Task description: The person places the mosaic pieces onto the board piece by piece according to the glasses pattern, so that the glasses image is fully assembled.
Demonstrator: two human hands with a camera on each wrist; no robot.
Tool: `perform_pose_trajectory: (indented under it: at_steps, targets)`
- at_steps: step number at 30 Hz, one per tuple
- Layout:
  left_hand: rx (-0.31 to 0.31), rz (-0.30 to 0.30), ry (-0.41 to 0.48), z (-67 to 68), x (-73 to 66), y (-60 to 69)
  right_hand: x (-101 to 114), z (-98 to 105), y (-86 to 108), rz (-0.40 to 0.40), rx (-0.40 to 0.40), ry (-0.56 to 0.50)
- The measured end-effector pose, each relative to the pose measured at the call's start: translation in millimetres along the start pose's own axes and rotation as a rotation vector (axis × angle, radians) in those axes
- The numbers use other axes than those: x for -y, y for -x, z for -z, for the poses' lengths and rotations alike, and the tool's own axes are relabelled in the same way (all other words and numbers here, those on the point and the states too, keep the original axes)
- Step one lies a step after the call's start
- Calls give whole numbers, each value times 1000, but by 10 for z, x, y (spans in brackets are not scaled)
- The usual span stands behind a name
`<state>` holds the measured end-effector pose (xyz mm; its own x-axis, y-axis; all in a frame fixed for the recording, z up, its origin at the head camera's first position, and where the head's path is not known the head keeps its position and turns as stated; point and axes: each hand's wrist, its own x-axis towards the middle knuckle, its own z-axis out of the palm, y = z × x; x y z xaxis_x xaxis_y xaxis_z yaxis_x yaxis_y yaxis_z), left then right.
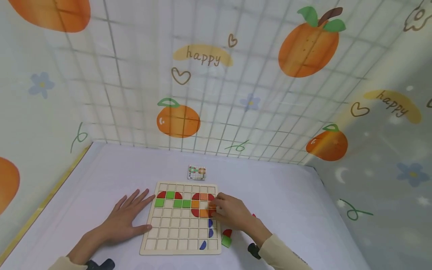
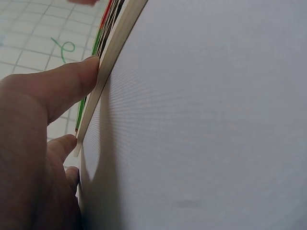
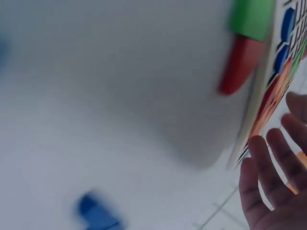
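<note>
While the gridded wooden board [image 1: 180, 223] lies flat on the white table [image 1: 280, 195] between both hands, the right hand [image 1: 233, 212] reaches over its right edge from the near right side. Its fingertips sit at the rightmost columns, by a ring of red and orange pieces [image 1: 195, 204], partly covering the ring's right side. Right fingers loosely bent and spaced apart in the right wrist view; no piece visible between them, and cannot tell whether the tips press one. The left hand [image 1: 125, 221] lies at the board's left edge, fingers spread, thumb well away from the index; the left wrist view shows the thumb tip against the wooden edge and another fingertip at the rim farther along. Nothing held there. Upper left of the board: green squares [image 1: 170, 195] with two red corner pieces [image 1: 161, 195] flanking the top one, the green row running right to the ring. Three blue pieces [image 1: 210, 233] lie toward the lower right of the grid. Loose beside the board's right edge, near the right wrist: a red block [image 1: 227, 233] touching or just beside a green block [image 1: 226, 242]. A blue piece [image 3: 98, 211] shows blurred in the right wrist view, apart from the board. Small pattern card [image 1: 197, 173] lies just beyond the board's far edge.
</note>
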<state>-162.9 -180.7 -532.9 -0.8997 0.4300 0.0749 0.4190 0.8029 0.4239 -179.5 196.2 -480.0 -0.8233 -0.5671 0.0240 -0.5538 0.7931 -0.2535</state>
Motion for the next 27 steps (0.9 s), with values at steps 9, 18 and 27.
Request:
perform_pose_trajectory:
  at_steps: [9,18,27]
  targets:
    - [-5,2,18,-4,9,2,-232,64,384,-96,138,-60]
    - [-2,-2,28,13,-12,0,-227,36,499,-75,179,-206]
    - [4,12,18,11,-9,1,-82,52,464,-91,294,-238]
